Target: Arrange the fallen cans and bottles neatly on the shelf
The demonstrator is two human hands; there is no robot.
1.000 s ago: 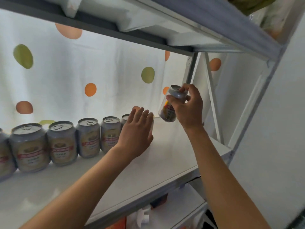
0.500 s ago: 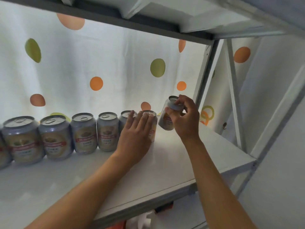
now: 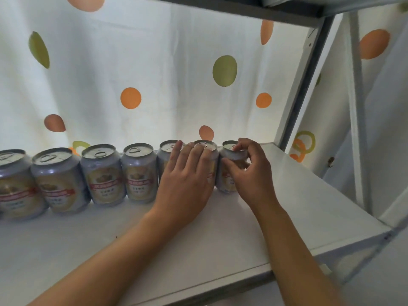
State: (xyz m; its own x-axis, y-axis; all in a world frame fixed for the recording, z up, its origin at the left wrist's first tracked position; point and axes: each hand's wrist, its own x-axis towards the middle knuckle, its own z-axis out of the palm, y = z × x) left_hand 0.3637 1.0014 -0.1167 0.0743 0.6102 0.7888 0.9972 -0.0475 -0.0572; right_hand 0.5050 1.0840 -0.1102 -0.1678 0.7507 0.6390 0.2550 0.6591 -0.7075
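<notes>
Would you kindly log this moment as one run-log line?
right hand: grips end can, upright on shelf | left hand: flat against neighbouring can | row: standing

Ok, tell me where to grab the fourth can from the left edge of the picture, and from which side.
Grip the fourth can around its upper body just under the rim, coming from the front and above. It stands upright in the row with neighbours tight on both sides and the curtain behind, so only its front and top are free. Thumb in front, fingers over the lid, would likely suit best.
</notes>
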